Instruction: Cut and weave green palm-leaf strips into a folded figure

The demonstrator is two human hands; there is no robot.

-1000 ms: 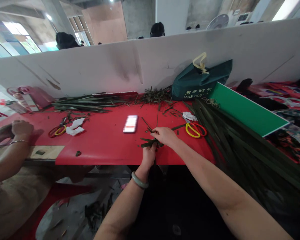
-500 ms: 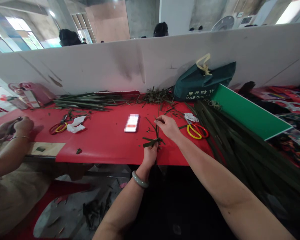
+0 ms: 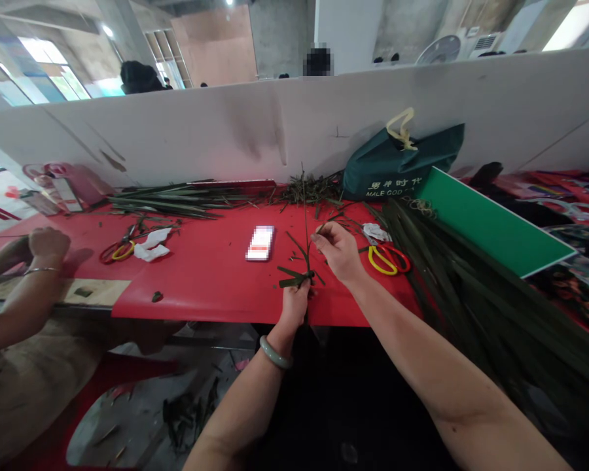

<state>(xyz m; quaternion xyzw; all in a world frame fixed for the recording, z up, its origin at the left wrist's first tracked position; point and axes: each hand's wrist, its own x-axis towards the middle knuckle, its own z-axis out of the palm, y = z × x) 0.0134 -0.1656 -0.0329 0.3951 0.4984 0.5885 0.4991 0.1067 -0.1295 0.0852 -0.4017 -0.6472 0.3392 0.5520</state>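
My left hand [image 3: 296,299] is closed round the base of a small knotted piece of green leaf strips [image 3: 290,281], just above the front edge of the red-covered table [image 3: 216,281]. Several strip ends fan out from the knot to the left and upward, and one thin strand stands tall above it. To the upper right of the knot, my right hand [image 3: 342,250] pinches thumb and fingers on a narrow leaf strip [image 3: 322,227]; most of that strip is hidden by the fingers. Scissors [image 3: 383,260] with red and yellow handles lie just right of my right hand.
A phone [image 3: 260,243] lies left of the knot. Leaf bundles [image 3: 177,198] and scraps [image 3: 307,190] line the partition. Long leaves [image 3: 451,288], a green board [image 3: 495,222] and a dark bag [image 3: 397,163] are at right. A co-worker's hands [image 3: 46,247] and other scissors [image 3: 120,251] are at left.
My right hand has moved slightly right, away from the upright strips. A tall thin strand now shows above the knot. My left hand keeps its hold in the same place.
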